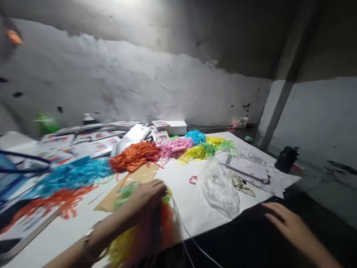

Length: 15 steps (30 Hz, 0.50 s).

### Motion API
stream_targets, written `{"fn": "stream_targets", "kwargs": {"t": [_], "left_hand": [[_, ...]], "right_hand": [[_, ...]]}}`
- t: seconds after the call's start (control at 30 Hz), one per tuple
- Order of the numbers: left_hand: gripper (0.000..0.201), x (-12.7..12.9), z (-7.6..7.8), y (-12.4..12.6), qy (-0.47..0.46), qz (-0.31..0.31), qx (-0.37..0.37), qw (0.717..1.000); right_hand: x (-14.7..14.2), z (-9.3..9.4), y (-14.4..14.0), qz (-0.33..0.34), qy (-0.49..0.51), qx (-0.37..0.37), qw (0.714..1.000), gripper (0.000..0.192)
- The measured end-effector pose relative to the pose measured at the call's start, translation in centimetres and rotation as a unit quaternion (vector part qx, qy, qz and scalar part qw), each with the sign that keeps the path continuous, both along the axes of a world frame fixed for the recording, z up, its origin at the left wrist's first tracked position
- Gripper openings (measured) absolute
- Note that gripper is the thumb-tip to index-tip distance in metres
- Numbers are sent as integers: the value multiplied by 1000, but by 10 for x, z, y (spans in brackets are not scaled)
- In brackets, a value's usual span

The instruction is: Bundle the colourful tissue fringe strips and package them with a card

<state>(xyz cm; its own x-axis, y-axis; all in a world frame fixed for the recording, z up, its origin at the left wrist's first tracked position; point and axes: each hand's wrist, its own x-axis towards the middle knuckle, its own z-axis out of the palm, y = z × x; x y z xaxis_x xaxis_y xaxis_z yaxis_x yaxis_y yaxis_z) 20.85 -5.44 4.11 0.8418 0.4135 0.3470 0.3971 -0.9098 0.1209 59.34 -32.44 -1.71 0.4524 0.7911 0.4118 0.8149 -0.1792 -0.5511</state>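
Observation:
My left hand (152,191), with a bracelet at the wrist, is closed on the top of a bundle of coloured strips (167,214) at the table's front edge. The bundle is yellow, red and green, blurred by motion, and hangs partly under my forearm. My fingertips are partly hidden. A thin white cord (185,225) runs down beside it. My right hand (287,221) is off the table edge at the right, fingers stretched out, holding nothing. A brown envelope-like sheet (134,186) lies behind my left hand.
Piles of blue (75,173), orange (136,154) and pink strips (175,147) lie across the white tabletop (184,201). A clear plastic bag (217,186) and grey-white sheets (248,167) are at right. Printed white boxes (100,145) crowd the back left. A black container (287,158) stands far right.

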Motion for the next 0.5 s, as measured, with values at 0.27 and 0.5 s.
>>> {"fn": "stream_targets", "kwargs": {"t": [0.27, 0.5], "left_hand": [[11, 17, -31, -28, 17, 0, -23, 1000], [35, -24, -40, -31, -149, 23, -288, 946]], "right_hand": [[-199, 12, 161, 356, 83, -58, 929, 39], [-194, 11, 173, 444, 239, -55, 862, 46]]}}
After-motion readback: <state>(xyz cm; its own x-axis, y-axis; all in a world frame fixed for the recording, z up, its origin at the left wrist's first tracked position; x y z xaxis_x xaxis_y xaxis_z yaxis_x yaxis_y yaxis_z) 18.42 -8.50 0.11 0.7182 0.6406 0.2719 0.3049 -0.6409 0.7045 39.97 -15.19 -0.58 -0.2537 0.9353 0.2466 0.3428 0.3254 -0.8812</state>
